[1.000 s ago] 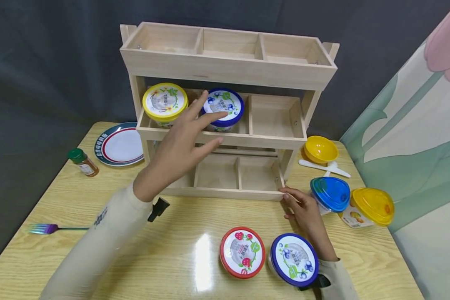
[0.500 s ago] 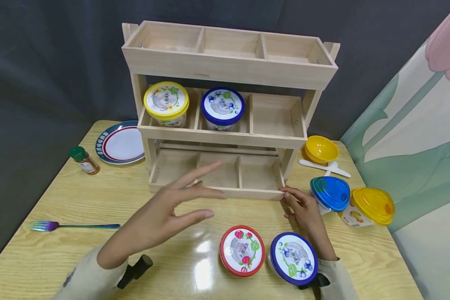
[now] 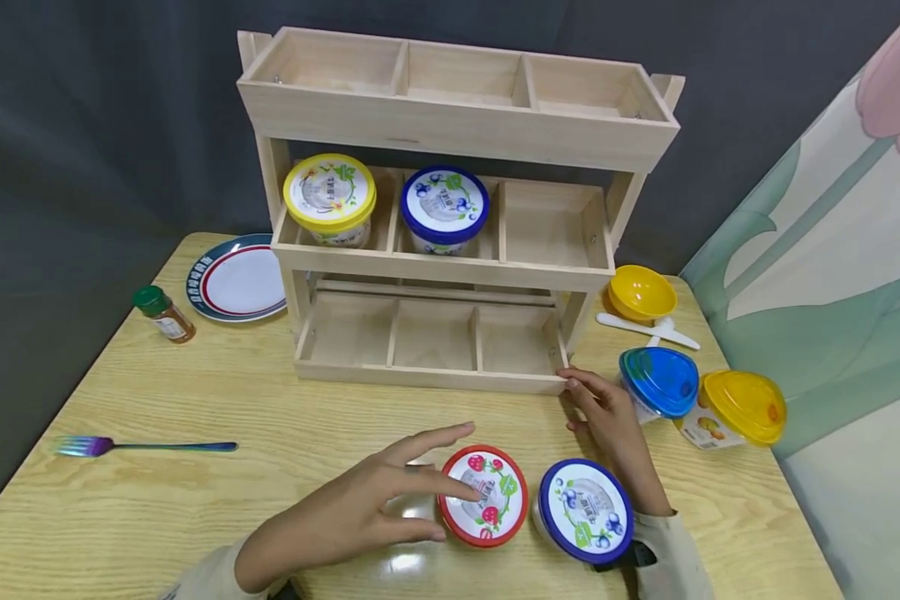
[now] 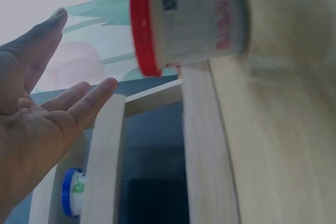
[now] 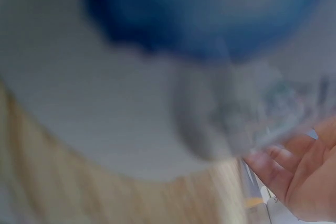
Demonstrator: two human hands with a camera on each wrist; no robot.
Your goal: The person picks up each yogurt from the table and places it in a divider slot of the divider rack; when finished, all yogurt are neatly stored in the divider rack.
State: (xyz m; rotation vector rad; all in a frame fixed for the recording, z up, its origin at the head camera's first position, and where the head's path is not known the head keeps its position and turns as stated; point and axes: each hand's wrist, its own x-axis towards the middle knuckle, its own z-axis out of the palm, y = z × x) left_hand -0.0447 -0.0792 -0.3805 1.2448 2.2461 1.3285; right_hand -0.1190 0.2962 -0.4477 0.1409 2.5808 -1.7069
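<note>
- Our left hand (image 3: 360,508), fingers spread and holding nothing, had come down from the wooden rack (image 3: 450,225) to the red-lidded tub (image 3: 483,496) on the table (image 3: 195,400) before the rack, fingertips at its lid.
- The blue-lidded tub (image 3: 444,207) stood released in the rack's middle tier.
- Our right hand (image 3: 607,417) rested loose-fingered at the rack's lower right corner.

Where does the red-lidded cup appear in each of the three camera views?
Head: red-lidded cup stands low at centre on the table, by the left hand.
Left wrist: red-lidded cup at top, seen sideways.
Right wrist: not in it.
Shared landmark: the wooden rack.
</note>
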